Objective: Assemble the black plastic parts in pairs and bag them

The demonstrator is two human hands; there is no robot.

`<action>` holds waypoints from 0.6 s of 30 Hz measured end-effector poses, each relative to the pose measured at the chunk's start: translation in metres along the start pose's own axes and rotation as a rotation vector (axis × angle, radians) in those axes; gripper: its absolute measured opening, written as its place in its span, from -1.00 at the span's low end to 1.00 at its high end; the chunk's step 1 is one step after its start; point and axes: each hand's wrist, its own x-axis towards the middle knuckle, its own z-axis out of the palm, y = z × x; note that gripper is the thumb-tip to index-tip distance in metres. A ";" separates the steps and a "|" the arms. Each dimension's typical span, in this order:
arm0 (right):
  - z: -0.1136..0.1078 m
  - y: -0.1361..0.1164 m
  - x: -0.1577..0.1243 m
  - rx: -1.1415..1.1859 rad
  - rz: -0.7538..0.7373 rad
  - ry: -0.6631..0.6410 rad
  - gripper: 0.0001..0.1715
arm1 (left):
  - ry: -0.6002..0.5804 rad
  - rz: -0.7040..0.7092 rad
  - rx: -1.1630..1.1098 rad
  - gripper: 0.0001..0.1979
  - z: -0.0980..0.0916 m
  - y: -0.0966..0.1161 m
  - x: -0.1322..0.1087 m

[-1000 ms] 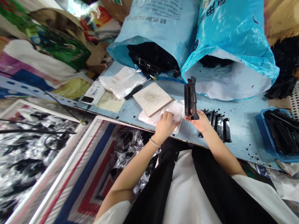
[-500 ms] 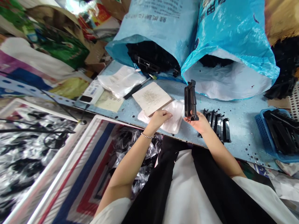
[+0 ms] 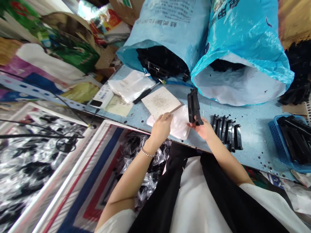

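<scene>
Hands apart. Right hand [image 3: 204,129] clamped on black part [image 3: 194,105], near front edge of table [image 3: 255,129]. Left hand [image 3: 160,127] at plastic bags [image 3: 181,124], same edge; can't tell if gripping.

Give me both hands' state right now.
Left hand: curled by the square board and translucent plastic; can't tell if it grips anything.
Right hand: closed, holding a black plastic part.

Blk plastic pc [image 3: 193,106], long & narrow w/ lipped ends, gripped by its near end in R hand [image 3: 204,129], far end pointing away. Just L of it, whitish plastic bags [image 3: 181,121], thin, sl. rumpled, lie flat nr bench [image 3: 255,132] edge.
</scene>
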 end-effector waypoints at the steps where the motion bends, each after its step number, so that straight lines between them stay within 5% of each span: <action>1: -0.007 -0.001 -0.014 0.012 0.086 -0.040 -0.83 | -0.004 0.009 -0.056 -0.56 0.002 -0.002 0.002; 5: -0.030 0.006 -0.062 0.115 0.530 -0.214 -0.80 | 0.000 0.034 -0.245 -0.38 0.014 -0.007 0.007; 9: -0.031 0.022 -0.060 0.252 0.691 -0.268 -0.77 | 0.011 0.143 -0.269 -0.23 0.014 0.004 -0.007; 13: -0.015 0.030 -0.031 0.160 0.512 -0.198 -0.76 | -0.034 0.320 -0.351 -0.22 0.009 0.036 -0.032; 18: 0.002 0.038 -0.036 -0.547 -0.010 -0.052 -0.79 | -0.101 0.368 -0.435 -0.35 0.008 0.066 -0.050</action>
